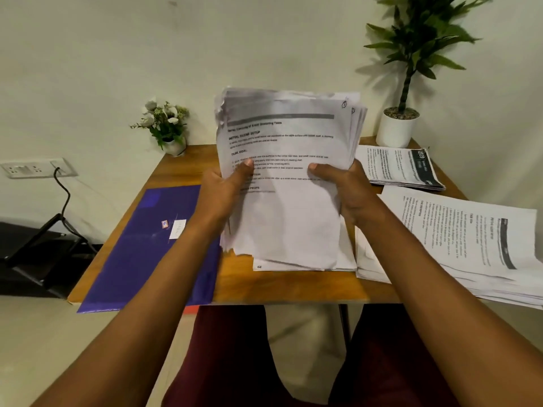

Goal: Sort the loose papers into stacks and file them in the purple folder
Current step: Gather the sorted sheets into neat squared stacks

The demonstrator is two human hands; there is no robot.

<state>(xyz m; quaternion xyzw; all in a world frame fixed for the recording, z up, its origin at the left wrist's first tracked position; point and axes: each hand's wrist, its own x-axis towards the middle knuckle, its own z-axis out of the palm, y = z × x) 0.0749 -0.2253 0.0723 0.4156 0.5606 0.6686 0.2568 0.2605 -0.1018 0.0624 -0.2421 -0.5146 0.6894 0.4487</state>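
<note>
Upright between both hands, a thick bundle of white printed papers (pixel 289 177) stands on its bottom edge over the wooden table (pixel 293 284), long axis vertical, text facing the person. The left hand (pixel 226 189) and right hand (pixel 346 192) grip its side edges, thumbs on front. A flat purple plastic folder (pixel 147 248) lies left of it.

Wooden table (pixel 288 286): purple folder (pixel 141 254), paper stacks (pixel 470 245)
</note>
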